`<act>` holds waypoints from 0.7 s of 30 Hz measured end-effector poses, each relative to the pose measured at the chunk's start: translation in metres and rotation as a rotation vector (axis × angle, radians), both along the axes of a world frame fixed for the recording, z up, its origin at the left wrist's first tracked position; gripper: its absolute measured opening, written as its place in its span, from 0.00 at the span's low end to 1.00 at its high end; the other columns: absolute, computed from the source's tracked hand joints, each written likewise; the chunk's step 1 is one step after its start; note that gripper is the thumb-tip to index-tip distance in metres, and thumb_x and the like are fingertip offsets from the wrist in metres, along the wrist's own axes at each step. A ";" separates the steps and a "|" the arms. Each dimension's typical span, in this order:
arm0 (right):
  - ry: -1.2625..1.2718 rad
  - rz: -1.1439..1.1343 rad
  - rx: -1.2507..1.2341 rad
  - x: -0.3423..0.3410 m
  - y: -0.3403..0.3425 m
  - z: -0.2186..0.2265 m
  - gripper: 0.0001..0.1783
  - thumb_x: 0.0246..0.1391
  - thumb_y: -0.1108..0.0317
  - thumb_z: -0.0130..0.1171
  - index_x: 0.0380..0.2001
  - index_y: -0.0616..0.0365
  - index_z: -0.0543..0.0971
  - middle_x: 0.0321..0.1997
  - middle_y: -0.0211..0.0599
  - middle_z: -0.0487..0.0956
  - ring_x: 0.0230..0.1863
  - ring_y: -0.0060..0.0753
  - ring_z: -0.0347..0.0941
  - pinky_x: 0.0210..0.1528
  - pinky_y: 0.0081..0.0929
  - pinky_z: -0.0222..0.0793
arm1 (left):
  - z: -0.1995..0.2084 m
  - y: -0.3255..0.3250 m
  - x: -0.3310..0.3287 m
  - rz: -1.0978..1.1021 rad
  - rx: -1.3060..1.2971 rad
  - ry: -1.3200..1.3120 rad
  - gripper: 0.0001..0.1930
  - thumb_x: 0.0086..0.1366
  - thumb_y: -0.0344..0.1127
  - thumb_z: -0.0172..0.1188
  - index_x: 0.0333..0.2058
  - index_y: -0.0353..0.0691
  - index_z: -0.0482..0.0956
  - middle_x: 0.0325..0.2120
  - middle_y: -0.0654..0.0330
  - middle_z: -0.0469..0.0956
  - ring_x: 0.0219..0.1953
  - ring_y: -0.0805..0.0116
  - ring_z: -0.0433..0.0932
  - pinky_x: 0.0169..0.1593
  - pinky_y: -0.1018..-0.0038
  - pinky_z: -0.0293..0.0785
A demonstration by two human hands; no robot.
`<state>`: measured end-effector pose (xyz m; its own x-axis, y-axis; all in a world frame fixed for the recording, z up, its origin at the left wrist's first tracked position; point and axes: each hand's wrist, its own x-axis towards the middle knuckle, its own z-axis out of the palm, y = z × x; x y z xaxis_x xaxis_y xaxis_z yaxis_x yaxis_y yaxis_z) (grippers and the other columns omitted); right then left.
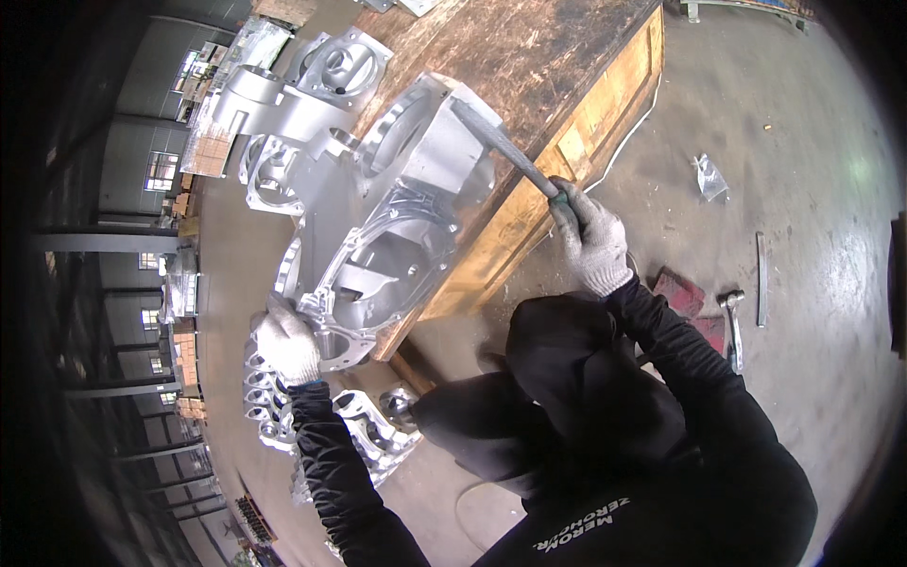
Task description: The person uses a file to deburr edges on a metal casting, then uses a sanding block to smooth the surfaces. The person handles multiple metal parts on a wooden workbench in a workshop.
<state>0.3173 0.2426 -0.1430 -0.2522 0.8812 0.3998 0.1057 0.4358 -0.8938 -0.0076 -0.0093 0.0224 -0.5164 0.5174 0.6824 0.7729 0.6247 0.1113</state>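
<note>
A large silver-grey metal casting [444, 156], with round openings and ribbed walls, rests on the wooden bench [529, 42]. My right hand [597, 241], in a white knitted glove, is closed round the green handle end of a long grey file [513, 154]. The file slants up and left, its far end over the casting's upper right corner; whether it touches the metal is hard to tell. At the casting's near left end, my gloved left hand [287, 350] grips the edge next to a round flange. Some of its fingers are hidden.
More silver castings [345, 66] crowd the bench's far left, and others [373, 430] stand below my left forearm. On the floor at right lie a metal strip [761, 279], a wrench-like tool [734, 331], red pieces [678, 293] and a clear plastic bag [710, 178].
</note>
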 end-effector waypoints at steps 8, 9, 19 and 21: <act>-0.057 -0.003 -0.060 -0.003 -0.005 0.009 0.17 0.67 0.62 0.58 0.56 0.52 0.80 0.39 0.53 0.84 0.38 0.57 0.82 0.38 0.40 0.78 | -0.004 0.004 0.010 0.063 -0.083 0.070 0.22 0.76 0.45 0.52 0.32 0.32 0.85 0.25 0.42 0.81 0.28 0.41 0.80 0.33 0.53 0.75; 0.006 0.072 -0.132 0.000 -0.011 0.011 0.18 0.68 0.62 0.57 0.58 0.53 0.78 0.37 0.50 0.84 0.35 0.51 0.82 0.37 0.37 0.77 | -0.005 0.001 0.005 0.052 -0.090 0.122 0.22 0.76 0.45 0.52 0.32 0.32 0.85 0.24 0.42 0.81 0.28 0.41 0.80 0.33 0.52 0.75; 0.553 0.256 -0.626 -0.031 -0.045 0.054 0.29 0.76 0.64 0.46 0.76 0.53 0.59 0.25 0.24 0.68 0.21 0.16 0.65 0.23 0.20 0.67 | 0.005 0.010 0.019 0.122 -0.157 0.087 0.21 0.74 0.47 0.52 0.40 0.33 0.84 0.30 0.42 0.82 0.32 0.41 0.81 0.37 0.52 0.77; 0.454 0.265 -0.607 -0.041 -0.034 0.082 0.28 0.77 0.61 0.44 0.75 0.57 0.60 0.23 0.28 0.70 0.18 0.18 0.66 0.20 0.22 0.66 | -0.005 -0.007 -0.003 0.127 -0.240 0.188 0.20 0.74 0.47 0.53 0.38 0.33 0.84 0.30 0.41 0.82 0.32 0.40 0.81 0.37 0.51 0.77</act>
<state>0.2760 0.2089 -0.0609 -0.4111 0.9114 -0.0160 -0.3644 -0.1804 -0.9136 -0.0109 -0.0163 0.0170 -0.4638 0.6143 0.6384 0.6805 0.7084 -0.1874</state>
